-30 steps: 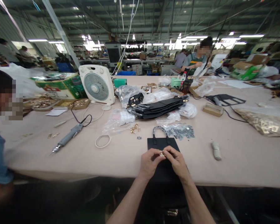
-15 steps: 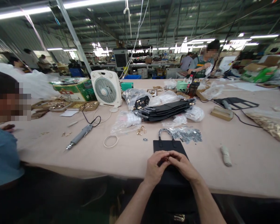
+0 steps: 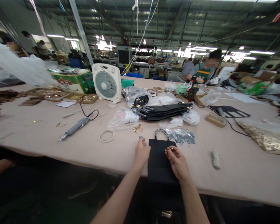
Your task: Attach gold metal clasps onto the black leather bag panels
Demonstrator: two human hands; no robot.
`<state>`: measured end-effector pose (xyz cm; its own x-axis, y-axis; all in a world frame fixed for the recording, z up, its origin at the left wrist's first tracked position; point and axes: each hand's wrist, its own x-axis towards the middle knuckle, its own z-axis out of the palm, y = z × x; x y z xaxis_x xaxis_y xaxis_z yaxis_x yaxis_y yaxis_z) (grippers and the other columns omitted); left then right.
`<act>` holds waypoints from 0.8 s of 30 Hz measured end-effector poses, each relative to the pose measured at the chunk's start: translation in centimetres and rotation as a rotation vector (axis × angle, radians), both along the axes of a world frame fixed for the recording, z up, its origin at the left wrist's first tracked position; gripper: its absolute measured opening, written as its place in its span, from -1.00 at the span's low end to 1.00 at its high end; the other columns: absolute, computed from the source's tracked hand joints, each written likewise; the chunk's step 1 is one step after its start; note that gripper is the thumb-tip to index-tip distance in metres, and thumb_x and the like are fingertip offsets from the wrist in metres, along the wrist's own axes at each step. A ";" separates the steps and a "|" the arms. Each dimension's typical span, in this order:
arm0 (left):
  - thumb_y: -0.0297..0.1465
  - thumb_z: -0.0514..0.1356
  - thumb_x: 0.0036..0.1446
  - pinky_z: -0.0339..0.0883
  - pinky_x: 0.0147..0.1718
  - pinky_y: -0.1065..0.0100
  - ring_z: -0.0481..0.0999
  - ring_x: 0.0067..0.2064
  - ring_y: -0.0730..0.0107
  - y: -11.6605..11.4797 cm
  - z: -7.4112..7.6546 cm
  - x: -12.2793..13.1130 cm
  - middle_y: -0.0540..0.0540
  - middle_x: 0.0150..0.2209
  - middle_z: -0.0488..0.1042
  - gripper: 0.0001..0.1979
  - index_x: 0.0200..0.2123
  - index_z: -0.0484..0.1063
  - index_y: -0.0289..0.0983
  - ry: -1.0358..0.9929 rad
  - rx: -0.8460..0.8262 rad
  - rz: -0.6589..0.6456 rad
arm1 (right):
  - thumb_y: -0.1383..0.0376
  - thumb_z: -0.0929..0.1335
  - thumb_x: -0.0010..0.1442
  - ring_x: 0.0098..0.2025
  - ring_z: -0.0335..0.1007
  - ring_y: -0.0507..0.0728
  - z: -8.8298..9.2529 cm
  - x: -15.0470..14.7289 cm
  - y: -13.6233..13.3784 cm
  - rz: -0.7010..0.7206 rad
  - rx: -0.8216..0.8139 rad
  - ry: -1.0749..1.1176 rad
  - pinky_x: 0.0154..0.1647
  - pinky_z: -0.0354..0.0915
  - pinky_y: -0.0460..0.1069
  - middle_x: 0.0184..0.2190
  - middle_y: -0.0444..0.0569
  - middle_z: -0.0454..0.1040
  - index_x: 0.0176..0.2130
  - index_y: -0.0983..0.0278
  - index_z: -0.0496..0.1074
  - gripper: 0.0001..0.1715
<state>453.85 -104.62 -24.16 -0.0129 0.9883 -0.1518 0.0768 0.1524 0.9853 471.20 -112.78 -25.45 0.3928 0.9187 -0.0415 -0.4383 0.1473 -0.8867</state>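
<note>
— What have we got in hand?
— Our right hand [image 3: 179, 164] pinches a small gold fitting [image 3: 169, 149] over the black bag [image 3: 160, 157]. Our left hand [image 3: 142, 153] is at a metal plate [image 3: 141, 137]; we can't tell whether it grips it.
— How far along are we?
— Early, we'd judge: the bag lies on our table [image 3: 121, 155], its visible front plain. Beyond it, gold pieces [image 3: 138, 127] and grey plates [image 3: 184, 137] lie loose, unused.

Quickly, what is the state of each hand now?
Left hand: at small metal plate; whether holding it cannot be told.
Right hand: closed, holding small gold-coloured fitting.
</note>
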 end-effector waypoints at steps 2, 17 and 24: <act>-0.58 0.25 0.04 0.36 0.19 0.18 0.53 0.19 0.04 1.2 0.0 0.9 -0.43 0.30 0.37 -0.33 0.27 0.29 -0.39 -0.003 -0.036 -0.038 | 0.13 0.65 -0.02 -0.13 0.54 0.11 0.1 0.0 -0.1 -0.018 0.006 0.020 0.01 0.48 0.03 -0.20 -0.10 0.58 -0.17 0.17 0.58 -0.56; -0.23 0.44 -0.05 0.52 -0.22 0.20 0.67 -0.23 0.05 1.4 2.0 2.4 -0.20 -0.29 0.69 -0.65 -0.21 0.60 -0.30 -0.400 -0.294 -0.424 | 0.17 0.60 0.10 -0.13 0.54 0.08 -0.3 0.1 -1.6 -0.127 0.079 -0.110 -0.08 0.46 -0.02 -0.19 -0.10 0.58 -0.14 0.16 0.54 -0.65; -0.18 0.22 0.14 0.54 -0.28 0.26 0.68 -0.34 0.13 -2.4 -0.6 0.3 -0.33 -0.31 0.68 -0.58 -0.22 0.61 -0.49 -0.857 -0.817 -0.551 | 0.18 0.59 0.09 -0.16 0.55 0.10 0.5 2.5 -1.0 -0.327 0.103 -0.425 -0.08 0.44 0.01 -0.15 -0.03 0.63 -0.09 0.19 0.55 -0.61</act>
<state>454.19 -107.01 -24.72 0.7617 0.4513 -0.4649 -0.2814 0.8767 0.3901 473.74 -113.76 -24.91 0.6212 0.7367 0.2673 0.0388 0.3117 -0.9494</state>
